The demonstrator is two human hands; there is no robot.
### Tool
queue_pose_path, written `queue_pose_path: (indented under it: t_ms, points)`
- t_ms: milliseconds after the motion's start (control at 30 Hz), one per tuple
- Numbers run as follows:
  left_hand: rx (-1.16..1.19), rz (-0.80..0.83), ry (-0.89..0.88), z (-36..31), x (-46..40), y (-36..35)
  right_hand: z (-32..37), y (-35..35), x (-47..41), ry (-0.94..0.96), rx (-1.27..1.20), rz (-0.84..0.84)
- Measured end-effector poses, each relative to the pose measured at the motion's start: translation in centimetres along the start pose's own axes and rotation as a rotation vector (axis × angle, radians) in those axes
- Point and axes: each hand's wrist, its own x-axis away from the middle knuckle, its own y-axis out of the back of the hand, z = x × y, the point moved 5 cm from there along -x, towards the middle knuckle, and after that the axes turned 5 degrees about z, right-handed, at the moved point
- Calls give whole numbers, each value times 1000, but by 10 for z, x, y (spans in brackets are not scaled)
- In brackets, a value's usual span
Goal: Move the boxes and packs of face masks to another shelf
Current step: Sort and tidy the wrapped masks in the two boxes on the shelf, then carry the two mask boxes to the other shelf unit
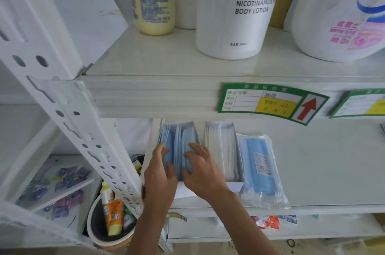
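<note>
From your head camera, your left hand (160,173) and right hand (200,171) both curl their fingers into the blue masks in the open white cardboard box (179,150) on the lower white shelf (323,171). Just right stand a white-mask box (225,156) and a clear plastic mask pack (260,169). A perforated white upright (83,129) crowds your left.
</note>
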Motion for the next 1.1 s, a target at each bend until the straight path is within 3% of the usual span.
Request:
queue_pose_path:
  t_ms: [133,233,300,367,433,500,567,633,767,933,1100]
  points:
    - [23,81,-35,0,2,-3,7,3,5,87,-46,-25]
    - [52,76,-108,-5,3,-1,8,36,15,178,-226,-237]
    - [68,28,-119,-3,0,1,-10,68,26,93,-290,-478]
    - [97,10,-5,6,-3,-1,-37,88,38,-88,-338,-578]
    - [222,37,240,19,-1,-7,-66,90,48,-328,-381,-515]
    - [409,78,492,31,4,-17,-86,77,55,-543,-440,-296]
    - [528,133,620,43,7,-25,-90,57,58,-622,-558,-57]
    - [571,174,642,45,9,-26,-84,48,60,-621,-604,45]
    - [612,203,555,36,16,-25,-80,46,61,-615,-713,63]
    - [711,160,579,40,35,-19,-71,53,64,-558,-878,22]
    - [810,195,460,19,72,-4,-90,55,89,-423,-978,-1]
